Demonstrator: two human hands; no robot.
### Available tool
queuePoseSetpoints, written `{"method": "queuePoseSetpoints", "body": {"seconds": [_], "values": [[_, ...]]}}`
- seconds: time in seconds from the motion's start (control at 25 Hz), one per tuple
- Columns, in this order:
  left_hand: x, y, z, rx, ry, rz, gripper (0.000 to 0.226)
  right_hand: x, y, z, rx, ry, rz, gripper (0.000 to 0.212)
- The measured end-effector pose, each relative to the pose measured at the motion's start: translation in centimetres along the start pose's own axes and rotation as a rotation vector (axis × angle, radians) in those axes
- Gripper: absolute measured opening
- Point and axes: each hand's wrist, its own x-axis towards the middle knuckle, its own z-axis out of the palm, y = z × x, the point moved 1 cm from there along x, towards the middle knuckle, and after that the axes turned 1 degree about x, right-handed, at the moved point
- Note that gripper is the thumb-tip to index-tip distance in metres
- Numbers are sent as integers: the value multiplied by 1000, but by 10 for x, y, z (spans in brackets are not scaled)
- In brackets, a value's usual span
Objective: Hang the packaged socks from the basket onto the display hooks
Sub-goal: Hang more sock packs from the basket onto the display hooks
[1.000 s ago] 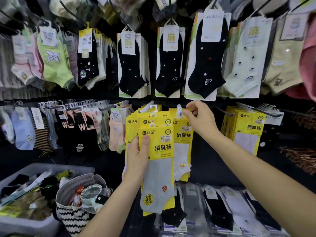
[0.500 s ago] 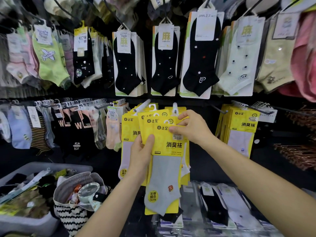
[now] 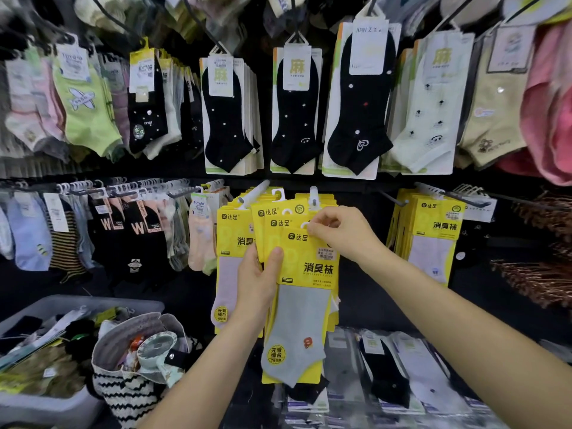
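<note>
Yellow packs [image 3: 280,224] are gripped in a fan by the left hand [image 3: 258,284], the thumb laid across the front. The front pack [image 3: 309,270] is pinched at its top edge, beside the hanger loop, by the curled fingers of the right hand [image 3: 340,233]. A white hook [image 3: 313,196] is seen just above that hand, untouched. A grey bin [image 3: 93,301] is seen well below and left of the left hand.

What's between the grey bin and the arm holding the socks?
A black-and-white zigzag bag, topped with a hat and a small fan, shown in the head view.
</note>
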Motion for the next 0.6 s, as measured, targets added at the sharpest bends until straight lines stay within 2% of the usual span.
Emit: {"method": "queuePoseSetpoints", "body": {"seconds": [0.12, 0.28, 0.36, 0.44, 0.48, 0.6], "values": [[-1, 1, 0, 20, 0, -24, 10, 6, 3, -7, 70, 15, 60, 9], [-1, 4, -17, 58, 84, 14, 9, 25, 8, -17, 91, 153, 138, 16], [-2, 7, -30, 66, 111, 51, 19, 35, 8, -18, 75, 178, 149, 18], [-4, 10, -43, 81, 116, 88, 39, 45, 6, -15, 32, 190, 143, 16], [-4, 10, -49, 88, 125, 88, 41, 48, 5, -14, 2, 196, 139, 16], [-3, 6, -62, 120, 149, 71, 24, 53, 8, -7, -74, 195, 150, 21]]}}
